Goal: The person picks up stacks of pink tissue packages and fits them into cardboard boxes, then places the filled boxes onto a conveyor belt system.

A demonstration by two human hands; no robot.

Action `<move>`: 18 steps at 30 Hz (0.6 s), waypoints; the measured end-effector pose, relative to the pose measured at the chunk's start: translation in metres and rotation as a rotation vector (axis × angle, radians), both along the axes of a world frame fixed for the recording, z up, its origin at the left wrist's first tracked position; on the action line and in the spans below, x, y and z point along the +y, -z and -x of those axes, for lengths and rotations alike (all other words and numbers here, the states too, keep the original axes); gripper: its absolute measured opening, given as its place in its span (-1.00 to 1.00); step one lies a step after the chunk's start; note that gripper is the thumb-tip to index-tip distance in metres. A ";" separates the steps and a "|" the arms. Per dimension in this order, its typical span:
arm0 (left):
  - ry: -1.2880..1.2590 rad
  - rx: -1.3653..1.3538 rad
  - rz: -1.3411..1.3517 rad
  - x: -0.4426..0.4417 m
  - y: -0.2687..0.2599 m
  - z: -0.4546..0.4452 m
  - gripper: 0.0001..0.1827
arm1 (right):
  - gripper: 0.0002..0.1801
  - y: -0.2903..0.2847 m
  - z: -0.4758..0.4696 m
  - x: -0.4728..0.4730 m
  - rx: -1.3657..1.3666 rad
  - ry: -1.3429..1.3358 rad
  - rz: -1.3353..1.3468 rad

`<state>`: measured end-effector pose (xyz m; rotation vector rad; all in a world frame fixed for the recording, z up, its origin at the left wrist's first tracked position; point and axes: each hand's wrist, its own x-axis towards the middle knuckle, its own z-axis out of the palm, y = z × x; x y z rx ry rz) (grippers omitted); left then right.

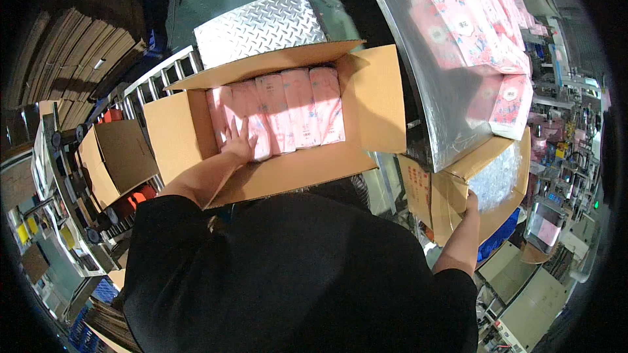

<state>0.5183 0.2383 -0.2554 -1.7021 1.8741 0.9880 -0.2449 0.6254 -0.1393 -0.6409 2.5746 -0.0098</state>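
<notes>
In front of me an open cardboard carton (378,98) has its flaps folded outward. Several pink floral plastic-wrapped packs (300,108), apparently tissue, stand side by side in it. My left hand (239,144) lies over the packs at the left end, fingers spread, gripping nothing. My right hand (471,202) is at the near rim of a second carton (449,206) to the right. Crumpled clear plastic film (495,181) fills that carton's opening. The right fingers are mostly hidden, so their hold on the rim or the film cannot be made out.
A metal table (417,59) at the right bears a heap of pink packs (471,24). Beyond my carton is a diamond-plate metal surface (260,22). A roller conveyor (162,76), another carton (117,157) and stacked flat cardboard (73,63) are at the left.
</notes>
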 end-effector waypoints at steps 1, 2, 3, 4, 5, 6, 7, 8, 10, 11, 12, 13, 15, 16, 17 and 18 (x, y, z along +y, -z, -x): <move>0.035 -0.025 -0.005 0.008 0.008 0.002 -0.14 | -0.49 0.019 -0.001 0.006 -0.130 0.129 0.092; 0.066 -0.079 -0.071 0.006 0.009 0.013 -0.13 | -0.52 0.033 -0.003 0.015 -0.252 0.273 0.196; 0.137 -0.223 -0.168 -0.006 -0.015 0.040 -0.12 | -0.54 0.039 -0.004 0.030 -0.358 0.432 0.316; 0.527 -0.317 -0.200 -0.013 -0.012 0.044 -0.08 | -0.57 0.020 0.009 0.031 -0.451 0.558 0.459; 0.591 -0.328 -0.119 -0.017 -0.030 0.049 -0.09 | -0.68 0.031 -0.010 0.010 0.003 0.088 0.109; 0.657 -0.323 -0.033 -0.022 -0.048 0.055 -0.09 | -0.78 0.022 -0.021 -0.016 0.166 -0.066 0.045; 0.418 -0.158 0.108 -0.019 -0.082 0.053 -0.12 | -0.83 0.011 -0.039 -0.043 0.209 0.062 0.076; 0.220 0.086 0.318 -0.014 -0.014 0.024 -0.31 | -0.83 -0.017 -0.044 -0.056 0.266 0.074 0.138; 0.093 0.122 0.318 -0.030 -0.016 0.032 -0.59 | -0.80 -0.043 -0.067 -0.049 0.444 0.186 0.249; -0.069 0.098 0.343 -0.045 0.016 0.028 -0.55 | -0.79 -0.066 -0.073 -0.055 0.579 0.257 0.322; -0.119 0.217 0.478 -0.052 0.008 0.039 -0.56 | -0.78 -0.088 -0.078 -0.068 0.714 0.324 0.389; -0.182 0.339 0.612 -0.055 -0.012 0.053 -0.57 | -0.77 -0.116 -0.093 -0.099 0.682 0.293 0.687; -0.156 0.687 0.918 -0.086 -0.089 0.102 -0.63 | -0.71 -0.174 -0.155 -0.188 0.497 0.223 1.080; -0.296 0.882 0.837 -0.104 -0.130 0.122 -0.67 | -0.73 -0.188 -0.196 -0.235 0.464 0.040 1.109; -0.422 0.964 0.850 -0.132 -0.132 0.124 -0.68 | -0.75 -0.177 -0.232 -0.278 0.068 -0.022 1.325; -0.331 0.918 1.123 -0.151 -0.183 0.157 -0.70 | -0.77 -0.176 -0.272 -0.309 0.017 -0.250 1.151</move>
